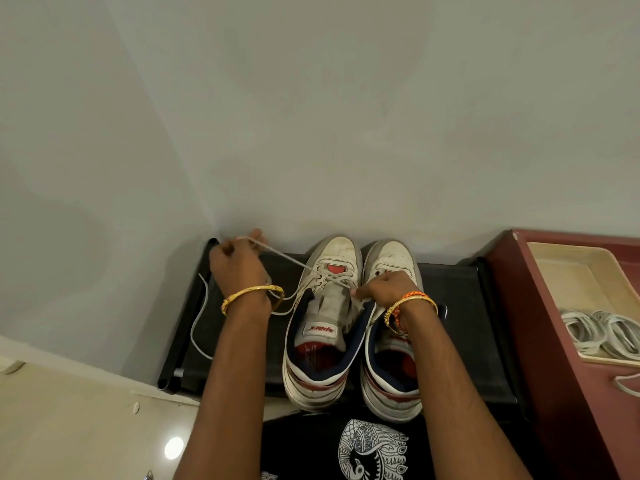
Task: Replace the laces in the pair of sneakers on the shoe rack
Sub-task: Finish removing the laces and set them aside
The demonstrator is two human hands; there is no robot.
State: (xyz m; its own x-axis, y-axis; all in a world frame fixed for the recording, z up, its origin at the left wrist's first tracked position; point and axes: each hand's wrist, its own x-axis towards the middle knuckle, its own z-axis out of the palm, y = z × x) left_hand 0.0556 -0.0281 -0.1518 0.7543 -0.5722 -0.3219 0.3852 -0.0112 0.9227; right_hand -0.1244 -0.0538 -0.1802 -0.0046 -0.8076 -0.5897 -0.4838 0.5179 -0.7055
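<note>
Two white sneakers stand side by side on the black shoe rack [460, 306], toes to the wall. The left sneaker [320, 323] has a white lace [287, 259] threaded through its lower eyelets. My left hand [239, 265] grips that lace and holds it taut up and to the left; its loose tail [199, 320] hangs over the rack's left side. My right hand [384, 289] pinches the lace at the left sneaker's right eyelet row, resting over the right sneaker [391, 362], which shows no lace.
A maroon cabinet [540, 341] stands right of the rack, holding a cream tray [581, 282] with several coiled white laces [602, 330]. The wall is directly behind the rack. Pale floor lies at the lower left.
</note>
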